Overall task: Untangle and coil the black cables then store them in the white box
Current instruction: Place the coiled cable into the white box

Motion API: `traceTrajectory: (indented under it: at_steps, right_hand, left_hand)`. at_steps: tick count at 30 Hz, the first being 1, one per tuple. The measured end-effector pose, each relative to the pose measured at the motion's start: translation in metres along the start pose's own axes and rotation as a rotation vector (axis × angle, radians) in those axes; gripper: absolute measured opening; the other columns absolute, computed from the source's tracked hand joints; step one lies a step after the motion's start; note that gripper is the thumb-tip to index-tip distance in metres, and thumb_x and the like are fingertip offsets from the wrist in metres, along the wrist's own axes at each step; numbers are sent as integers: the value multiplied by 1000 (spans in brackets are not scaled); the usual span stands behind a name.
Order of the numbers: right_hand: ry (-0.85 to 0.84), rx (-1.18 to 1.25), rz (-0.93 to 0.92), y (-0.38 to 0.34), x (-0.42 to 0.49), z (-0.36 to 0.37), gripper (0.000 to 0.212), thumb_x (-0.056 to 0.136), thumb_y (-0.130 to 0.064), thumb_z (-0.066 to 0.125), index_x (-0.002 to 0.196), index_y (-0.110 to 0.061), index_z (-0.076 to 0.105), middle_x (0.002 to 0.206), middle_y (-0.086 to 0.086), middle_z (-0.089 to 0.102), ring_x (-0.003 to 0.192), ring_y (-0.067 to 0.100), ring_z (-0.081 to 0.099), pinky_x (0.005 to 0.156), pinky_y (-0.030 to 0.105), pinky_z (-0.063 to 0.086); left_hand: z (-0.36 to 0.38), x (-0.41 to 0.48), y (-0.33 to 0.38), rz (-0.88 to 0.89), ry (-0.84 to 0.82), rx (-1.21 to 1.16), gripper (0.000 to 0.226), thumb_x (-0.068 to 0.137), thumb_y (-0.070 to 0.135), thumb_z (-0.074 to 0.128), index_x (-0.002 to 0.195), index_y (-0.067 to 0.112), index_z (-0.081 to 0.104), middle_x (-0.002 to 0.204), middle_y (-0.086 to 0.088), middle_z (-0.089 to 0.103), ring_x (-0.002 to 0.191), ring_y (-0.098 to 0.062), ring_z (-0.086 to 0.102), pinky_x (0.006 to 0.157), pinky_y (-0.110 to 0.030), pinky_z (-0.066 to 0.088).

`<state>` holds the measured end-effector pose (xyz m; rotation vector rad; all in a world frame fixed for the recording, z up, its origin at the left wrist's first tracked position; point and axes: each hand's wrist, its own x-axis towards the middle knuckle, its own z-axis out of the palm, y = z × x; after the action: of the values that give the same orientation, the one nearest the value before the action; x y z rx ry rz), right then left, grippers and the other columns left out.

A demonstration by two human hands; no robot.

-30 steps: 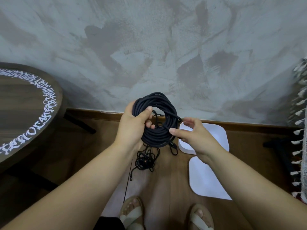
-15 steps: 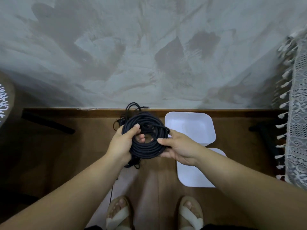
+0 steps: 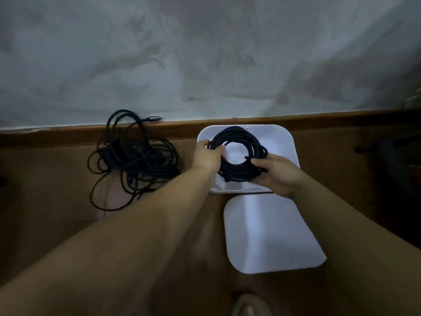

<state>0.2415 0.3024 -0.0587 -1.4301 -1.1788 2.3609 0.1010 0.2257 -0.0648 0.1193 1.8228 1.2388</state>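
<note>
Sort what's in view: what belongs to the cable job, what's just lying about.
Job: coiled cable, gripped by left hand and right hand at the white box; tangled cables on the floor; box lid.
Lying about: skirting board; sandalled foot; dark object far right, too dim to identify.

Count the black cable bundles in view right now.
2. A coiled bundle, gripped by the left hand and right hand, is over or in the white box; a tangled pile lies on the floor left of the box. The pile may hide several cables.

Black cable coil (image 3: pixel 239 156) (white box (image 3: pixel 282 142)), mottled grey wall (image 3: pixel 205 53).
</note>
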Motion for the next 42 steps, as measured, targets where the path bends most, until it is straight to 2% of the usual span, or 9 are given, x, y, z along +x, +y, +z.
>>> traceTrajectory:
  at_steps: [2,10,14,18,21,26,32,38,42]
  right_hand:
    - [33,30,33,7,22,-6,30,96,-1,46,126,-3,51,117,16,63,101,28,64,74,36,57]
    - [45,-37,137,23,61,-8,34,95,1,47,129,-2,50,122,17,60,107,30,60,78,37,54]
    - [68,-148,64,30,62,-2,29,93,2,51,122,0,53,111,13,63,92,21,63,65,24,57]
    - [160,-357,-62,33,68,1,24,88,2,59,112,2,60,98,12,66,86,22,66,66,24,58]
    - [212,-580,-102,38,71,0,24,85,-6,66,109,-4,64,105,13,68,99,27,65,90,39,54]
    - [236,-508,-115,42,66,3,63,83,-1,69,137,-5,36,111,13,61,99,26,62,83,35,54]
    - [217,-529,-122,43,65,7,56,81,-3,72,130,-3,44,107,12,62,95,25,64,76,30,55]
    - [200,-900,-204,41,69,7,39,81,-18,73,113,-4,58,99,6,63,78,16,60,70,25,50]
    - [226,-967,-276,47,68,8,48,80,-21,74,121,-7,52,115,6,60,102,21,58,81,26,44]
  left_hand:
    - [7,14,-7,-6,1,85,55,96,17,53,145,15,28,137,-13,48,116,-28,51,88,-31,41]
    - [6,22,-35,118,-117,481,66,90,24,55,149,20,23,148,-10,36,125,-29,46,98,-33,44]
    - [-19,-12,-38,382,-105,904,56,94,23,54,146,14,33,153,-7,26,134,-24,35,107,-25,26]
    - [-48,-19,-46,436,145,820,58,88,18,62,141,14,40,138,-10,37,123,-28,41,104,-33,34]
    - [-49,-8,-55,304,78,769,62,88,18,61,144,12,34,139,-12,37,119,-25,46,94,-27,40]
    - [-39,-3,-60,330,17,768,60,85,14,63,139,9,37,131,-15,44,112,-28,49,91,-33,46]
    - [-36,-4,-57,330,17,834,73,84,6,63,146,10,24,138,-13,33,112,-30,51,91,-29,43]
    - [-38,-4,-61,343,11,803,75,86,9,63,148,10,21,139,-14,33,114,-28,49,90,-25,40]
    - [-42,1,-64,370,7,771,65,84,8,63,141,8,34,133,-16,41,113,-23,46,83,-17,36]
